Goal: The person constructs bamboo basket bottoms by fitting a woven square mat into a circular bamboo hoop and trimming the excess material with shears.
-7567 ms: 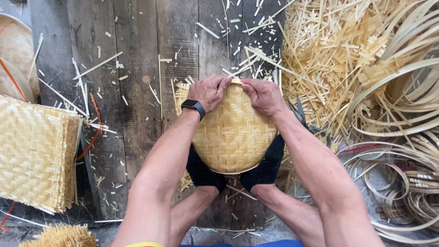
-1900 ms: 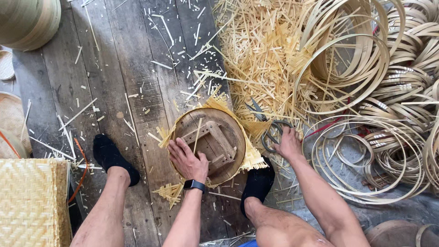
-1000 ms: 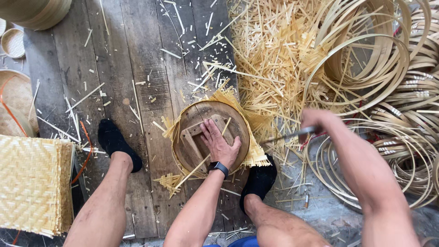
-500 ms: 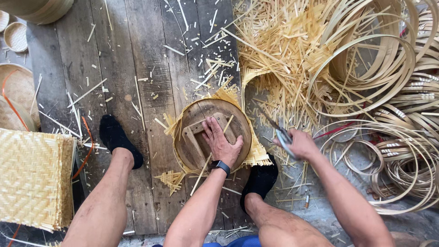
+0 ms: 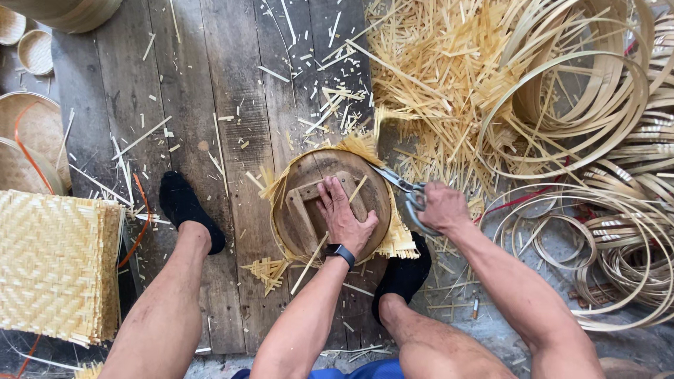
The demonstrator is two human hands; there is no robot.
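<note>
Stack of woven bamboo mats point(image 5: 56, 267) sits at the left edge on the plank floor point(image 5: 203, 91), some round baskets point(image 5: 35, 52) up in the corner, big heap of offcut bamboo slivers point(image 5: 435, 91) top middle, and loads of coiled bamboo strip hoops point(image 5: 597, 140) piled on the right

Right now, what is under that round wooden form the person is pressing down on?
Woven bamboo matting sticks out around the round wooden form, frayed at the edge. The left hand presses the form; how the weave looks underneath is hidden.
</note>
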